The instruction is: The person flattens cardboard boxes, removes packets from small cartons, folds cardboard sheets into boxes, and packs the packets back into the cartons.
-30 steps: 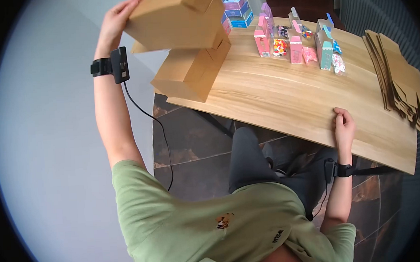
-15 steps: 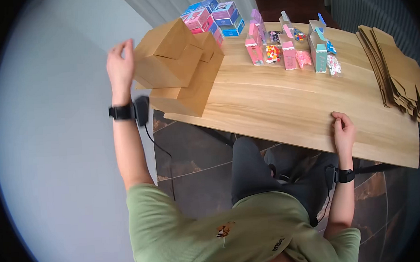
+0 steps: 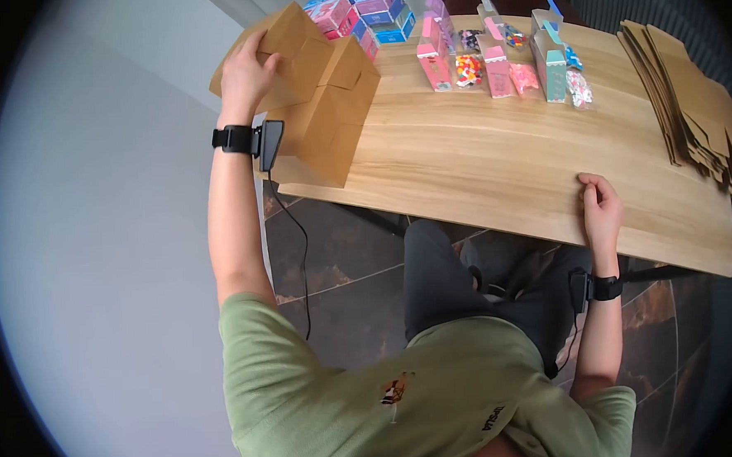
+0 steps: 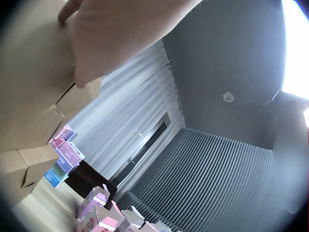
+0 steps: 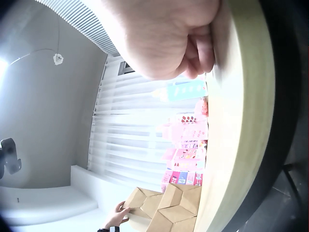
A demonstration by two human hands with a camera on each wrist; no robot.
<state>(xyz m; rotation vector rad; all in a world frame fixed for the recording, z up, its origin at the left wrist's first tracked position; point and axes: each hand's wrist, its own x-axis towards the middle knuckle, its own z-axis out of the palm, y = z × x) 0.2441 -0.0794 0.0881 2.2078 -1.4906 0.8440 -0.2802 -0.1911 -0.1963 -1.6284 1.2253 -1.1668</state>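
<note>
In the head view, two brown cardboard boxes are stacked at the table's left end. My left hand (image 3: 246, 76) rests on the upper box (image 3: 297, 43), its fingers laid over the near left side. The left wrist view shows that hand with its thumb and a fingertip against the brown cardboard (image 4: 36, 72). Under it, the lower box (image 3: 351, 105) stands on the table. Over at the right front edge, my right hand (image 3: 602, 212) rests on the wooden tabletop with loosely bent fingers and nothing in its grasp.
Printed small boxes (image 3: 384, 12) are stacked behind the brown boxes. Several opened pastel cartons (image 3: 497, 68) stand at the back of the table (image 3: 462, 157), with bags of colourful pieces (image 3: 469, 70) beside them. Flat folded brown cardboard (image 3: 690, 96) lies at the right end.
The upper brown box has come down onto the lower one. My left hand left its side, then came back to touch it from the near left. The right hand has stayed put.
</note>
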